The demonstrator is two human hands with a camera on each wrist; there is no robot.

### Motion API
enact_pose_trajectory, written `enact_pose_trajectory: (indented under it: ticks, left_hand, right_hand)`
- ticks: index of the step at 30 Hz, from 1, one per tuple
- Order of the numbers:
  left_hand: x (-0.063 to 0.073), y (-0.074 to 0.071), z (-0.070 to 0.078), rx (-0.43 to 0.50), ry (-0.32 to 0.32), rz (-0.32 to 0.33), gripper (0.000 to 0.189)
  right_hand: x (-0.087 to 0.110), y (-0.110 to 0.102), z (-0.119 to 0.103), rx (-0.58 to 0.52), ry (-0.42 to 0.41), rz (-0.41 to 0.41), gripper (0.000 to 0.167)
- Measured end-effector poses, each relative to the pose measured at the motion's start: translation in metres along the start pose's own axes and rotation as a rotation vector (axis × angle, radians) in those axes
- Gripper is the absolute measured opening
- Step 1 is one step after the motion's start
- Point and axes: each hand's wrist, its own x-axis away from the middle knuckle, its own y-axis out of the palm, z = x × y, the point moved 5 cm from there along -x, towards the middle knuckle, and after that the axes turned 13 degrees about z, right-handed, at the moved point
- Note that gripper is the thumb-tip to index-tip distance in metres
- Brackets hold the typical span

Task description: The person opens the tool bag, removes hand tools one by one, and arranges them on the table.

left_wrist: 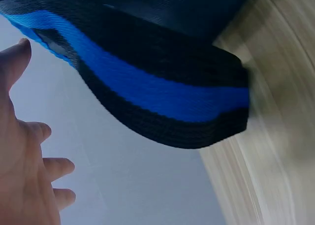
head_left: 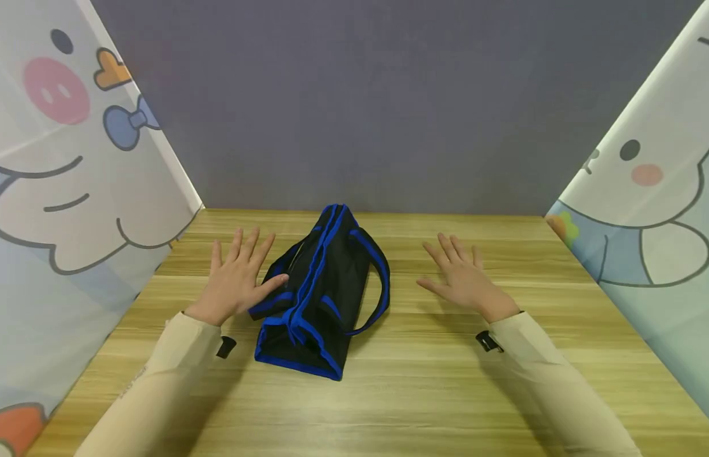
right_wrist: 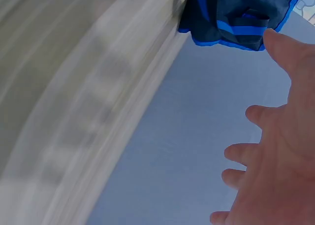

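Note:
A black bag with blue trim [head_left: 345,279] stands on the wooden table, its closed top edge running away from me. One strap handle [head_left: 383,273] arches out on its right side; the other handle [left_wrist: 162,97] bulges toward my left hand in the left wrist view. My left hand [head_left: 234,282] is held beside the bag with fingers spread, its thumb overlapping the left handle in the head view. To the right, apart from the bag, my right hand [head_left: 459,276] is spread too and holds nothing. The right wrist view shows the bag [right_wrist: 246,13] beyond the thumb.
The wooden table [head_left: 445,393] reaches back to a grey panel [head_left: 377,108]. Cartoon-printed cloths hang at the left [head_left: 97,190] and right [head_left: 668,190]. Both forearms wear light sleeves, with a small black piece [head_left: 489,341] by the right cuff.

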Motion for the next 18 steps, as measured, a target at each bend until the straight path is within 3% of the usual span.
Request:
enact_pose_trajectory:
  ticks: [11,18]
  left_hand:
    - [-0.004,-0.005,0.005,0.122,-0.033,-0.091,0.091]
    - [-0.004,-0.007,0.012,0.226,-0.008,-0.098,0.088]
  right_hand:
    - [-0.035,0.005,-0.022,-0.008,-0.049,0.033,0.079]
    - [-0.065,0.009,-0.033,0.005,-0.055,0.03,0.077]
